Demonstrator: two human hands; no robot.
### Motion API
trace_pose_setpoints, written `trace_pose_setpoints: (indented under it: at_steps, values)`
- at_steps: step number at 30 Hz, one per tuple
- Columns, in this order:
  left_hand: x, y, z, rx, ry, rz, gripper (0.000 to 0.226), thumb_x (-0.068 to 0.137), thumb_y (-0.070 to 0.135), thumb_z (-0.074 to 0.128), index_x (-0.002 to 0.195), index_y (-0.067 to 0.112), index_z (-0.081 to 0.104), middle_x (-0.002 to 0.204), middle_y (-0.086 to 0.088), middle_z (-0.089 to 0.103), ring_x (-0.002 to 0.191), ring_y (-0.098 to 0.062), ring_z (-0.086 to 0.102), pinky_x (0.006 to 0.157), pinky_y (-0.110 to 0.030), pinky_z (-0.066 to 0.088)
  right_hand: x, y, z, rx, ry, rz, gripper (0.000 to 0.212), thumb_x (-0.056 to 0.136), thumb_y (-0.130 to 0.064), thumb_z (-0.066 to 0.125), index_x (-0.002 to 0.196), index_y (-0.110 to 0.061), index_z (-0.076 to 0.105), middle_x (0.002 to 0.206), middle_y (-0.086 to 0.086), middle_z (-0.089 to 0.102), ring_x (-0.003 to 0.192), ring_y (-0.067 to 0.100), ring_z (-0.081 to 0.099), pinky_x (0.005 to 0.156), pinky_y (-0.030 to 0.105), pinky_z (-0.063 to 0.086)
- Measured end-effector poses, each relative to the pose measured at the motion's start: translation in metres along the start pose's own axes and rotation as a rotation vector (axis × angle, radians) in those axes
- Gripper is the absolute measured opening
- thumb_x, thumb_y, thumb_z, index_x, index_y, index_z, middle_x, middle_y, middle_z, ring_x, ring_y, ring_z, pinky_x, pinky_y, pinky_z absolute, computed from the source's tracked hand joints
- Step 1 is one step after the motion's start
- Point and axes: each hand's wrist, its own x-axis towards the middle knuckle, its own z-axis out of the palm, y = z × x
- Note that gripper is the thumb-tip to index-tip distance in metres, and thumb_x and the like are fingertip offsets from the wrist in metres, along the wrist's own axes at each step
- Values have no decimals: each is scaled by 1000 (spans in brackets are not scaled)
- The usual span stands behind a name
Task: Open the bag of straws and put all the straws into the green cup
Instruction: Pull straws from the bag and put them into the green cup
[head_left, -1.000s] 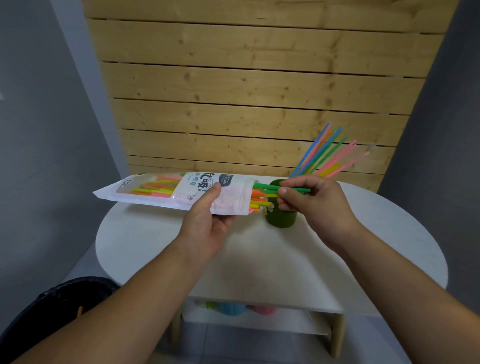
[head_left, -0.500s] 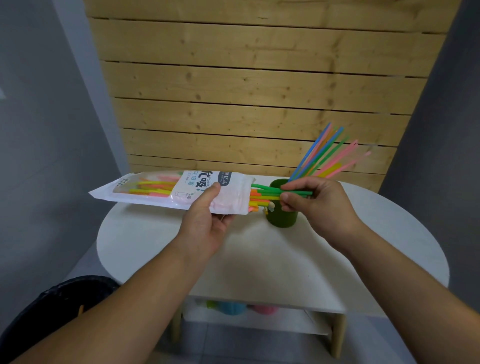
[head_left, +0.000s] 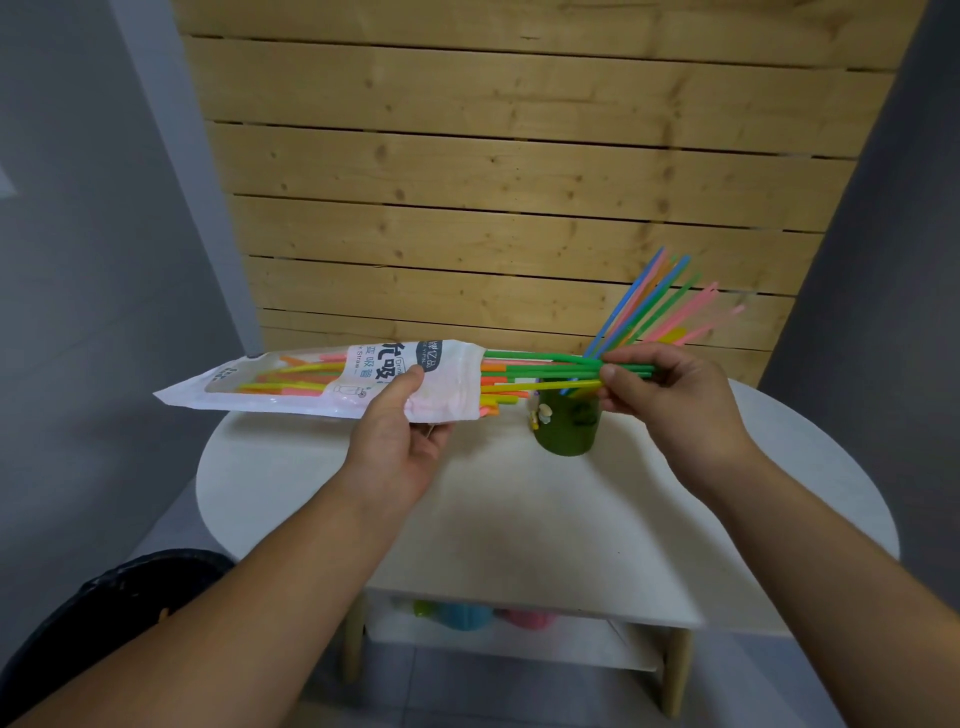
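Left hand (head_left: 400, 441) grips the bag (head_left: 332, 382) (held level); right hand (head_left: 670, 395) pinches straws (head_left: 545, 371).

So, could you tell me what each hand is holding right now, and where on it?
The left hand holds the straw bag near its open end. The right hand pinches a few green and yellow straws by their protruding ends.

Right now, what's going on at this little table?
A person is emptying a bag of straws into a green cup on the white table. The left hand holds the opened bag level, while the right hand pinches a few green and yellow straws partway out of its mouth. Several straws already stand in the cup; more remain in the bag.
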Motion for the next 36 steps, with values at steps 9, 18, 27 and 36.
trace_pose_setpoints:
  at_steps: [9,18,27,36]
  values:
    - [-1,0,2,-24,22,2,43,88,3,72,127,14,59,106,-9,79,93,-23,78,77,-50,63,4,5,2,378,17,259,21,84,-15,74,103,-7,69,92,10,71,72,14,71,62,22,59]
    - [-1,5,4,-57,15,18,33,89,3,70,119,15,62,111,-7,78,99,-22,76,99,-51,55,-9,22,19,390,-99,270,59,64,-49,77,111,-13,66,88,4,74,71,14,68,61,26,57]
    - [-3,-2,4,-36,14,-8,31,90,3,69,119,13,62,113,-10,77,106,-26,74,100,-52,54,-4,13,53,532,127,233,17,96,-26,65,99,-10,68,58,-5,59,51,4,56,56,19,53]
    - [3,6,-1,-75,40,23,42,91,2,68,131,12,57,113,-10,77,103,-24,75,100,-52,54,3,8,26,503,162,151,15,97,-22,62,99,-8,68,85,5,72,70,15,70,62,22,58]
